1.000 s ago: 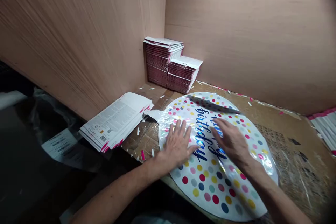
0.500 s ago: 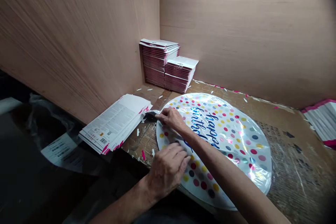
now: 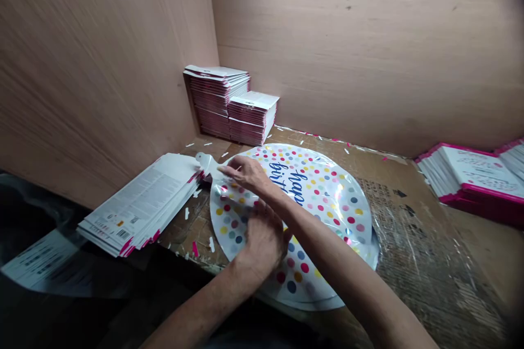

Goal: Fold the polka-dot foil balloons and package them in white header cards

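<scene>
The balloon point(image 3: 315, 196) lies flat in the middle of the tabletop point(image 3: 417, 251), and both hands rest on its left part — the right hand point(image 3: 245, 174) behind, the left hand point(image 3: 264, 240) in front. Left of the balloon lies a pile of printed cards point(image 3: 141, 204). Two stacks of cards point(image 3: 231, 103) stand in the back corner, and more cards point(image 3: 470, 174) lie at the far right.
</scene>
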Tool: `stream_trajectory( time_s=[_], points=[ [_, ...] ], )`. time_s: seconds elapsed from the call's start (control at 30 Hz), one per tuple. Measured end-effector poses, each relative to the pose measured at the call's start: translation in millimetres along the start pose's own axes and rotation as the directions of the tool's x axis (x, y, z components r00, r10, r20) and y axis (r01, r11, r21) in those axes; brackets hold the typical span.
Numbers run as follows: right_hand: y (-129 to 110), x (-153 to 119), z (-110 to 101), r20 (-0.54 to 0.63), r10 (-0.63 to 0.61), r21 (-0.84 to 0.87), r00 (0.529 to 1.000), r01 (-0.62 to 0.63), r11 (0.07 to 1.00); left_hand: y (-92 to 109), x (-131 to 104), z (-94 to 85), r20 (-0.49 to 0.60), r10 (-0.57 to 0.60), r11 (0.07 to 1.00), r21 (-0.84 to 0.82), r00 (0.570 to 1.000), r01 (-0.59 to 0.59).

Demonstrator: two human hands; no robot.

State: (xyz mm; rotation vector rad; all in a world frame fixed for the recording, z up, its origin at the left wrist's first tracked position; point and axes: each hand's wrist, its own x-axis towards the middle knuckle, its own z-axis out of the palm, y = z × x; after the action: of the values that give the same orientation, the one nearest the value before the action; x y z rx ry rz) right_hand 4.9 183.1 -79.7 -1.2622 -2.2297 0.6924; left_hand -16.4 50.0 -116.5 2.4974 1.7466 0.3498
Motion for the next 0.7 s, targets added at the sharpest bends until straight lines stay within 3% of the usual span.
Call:
stream_trajectory(
  time_s=[0.07, 0.13, 0.17, 0.2, 0.23, 0.27, 0.3, 0.4, 0.47, 0.6, 0.67, 0.7],
  points=[
    [40.2, -13.3, -31.7, -0.15, 0.024, -0.098, 0.988, -0.039, 0.994, -16.1, -0.1, -1.5, -0.053, -0.079, 0.995, 0.057, 0.996, 0.082],
    [89.9, -36.4, -69.8, -0.392, 0.158, -0.299, 0.906, -0.288, 0.91, -33.9, -2.1, -0.1, -0.092, -0.119, 0.986, 0.102, 0.989, 0.128],
    [114.6, -50.9, -87.9, -0.496, 0.288, -0.356, 0.819, -0.494, 0.793, -41.4, -3.7, 2.2, -0.1, -0.133, 0.983, 0.116, 0.986, 0.145],
    [137.1, -66.8, -103.4, -0.574, 0.436, -0.355, 0.693, -0.691, 0.63, -47.1, -5.8, 5.7, -0.095, -0.136, 0.981, 0.127, 0.986, 0.148],
    [156.4, -83.5, -115.6, -0.578, 0.549, -0.348, 0.604, -0.791, 0.504, -50.7, -8.4, 10.0, -0.086, -0.126, 0.981, 0.137, 0.988, 0.137],
    [171.8, -100.5, -124.1, -0.559, 0.59, -0.348, 0.582, -0.811, 0.47, -52.1, -11.6, 14.9, -0.078, -0.107, 0.983, 0.145, 0.991, 0.117],
    [183.4, -117.3, -129.0, -0.525, 0.621, -0.359, 0.582, -0.813, 0.459, -51.5, -15.1, 19.9, -0.075, -0.08, 0.984, 0.152, 0.994, 0.091],
    [201.5, -161.7, -131.6, -0.414, 0.582, -0.417, 0.699, -0.715, 0.561, -42.6, -24.1, 31.7, -0.093, -0.002, 0.986, 0.169, 0.996, 0.017],
    [208.2, -184.1, -133.4, -0.4, 0.556, -0.434, 0.729, -0.685, 0.586, -34.2, -24.8, 34.3, -0.095, 0.026, 0.986, 0.166, 0.995, -0.01],
    [216.0, -201.7, -147.8, -0.439, 0.609, -0.436, 0.661, -0.749, 0.499, -16.3, -12.3, 28.7, -0.055, 0.017, 0.991, 0.136, 0.998, -0.009],
    [206.7, -191.8, -151.0, -0.488, 0.598, -0.487, 0.636, -0.767, 0.419, -6.4, -5.2, 24.5, -0.046, 0.009, 0.994, 0.112, 0.999, -0.003],
    [195.8, -181.9, -148.8, -0.519, 0.561, -0.52, 0.645, -0.759, 0.392, -1.1, -2.4, 23.1, -0.046, 0.016, 0.995, 0.095, 0.999, -0.011]
  ],
)
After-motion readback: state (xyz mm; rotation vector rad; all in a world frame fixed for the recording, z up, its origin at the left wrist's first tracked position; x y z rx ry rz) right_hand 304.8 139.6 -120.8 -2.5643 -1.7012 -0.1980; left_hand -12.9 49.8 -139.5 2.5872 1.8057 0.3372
